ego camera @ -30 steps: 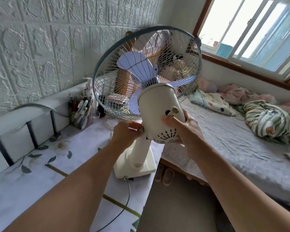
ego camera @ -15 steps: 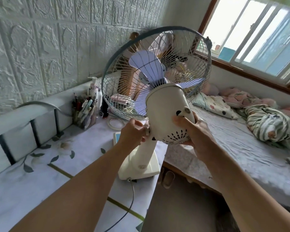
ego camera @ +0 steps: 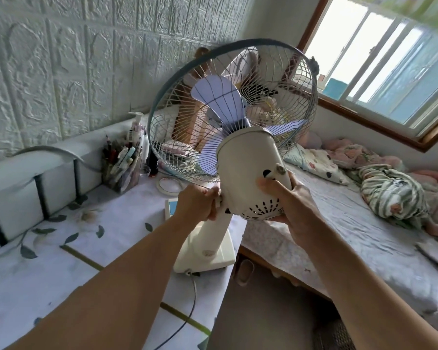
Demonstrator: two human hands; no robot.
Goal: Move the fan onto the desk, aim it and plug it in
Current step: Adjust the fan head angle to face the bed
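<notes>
Head view: fan [ego camera: 228,243] stands on the worktop [ego camera: 61,248] edge, its motor housing between both hands, left fingers [ego camera: 214,203] pinching the neck knob, right fingers [ego camera: 268,184] curled around it, axis pointing up-away toward the bed [ego camera: 364,223].

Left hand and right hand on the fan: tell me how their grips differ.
The left hand is closed in a fist at the neck joint, where the stand meets the motor housing; the right hand is spread open, cupping the housing's vented back from below and the side. The right thumb lies across the housing below the knob; the left thumb is tucked in. Both hold the same fan, whose base rests on the desk.
</notes>
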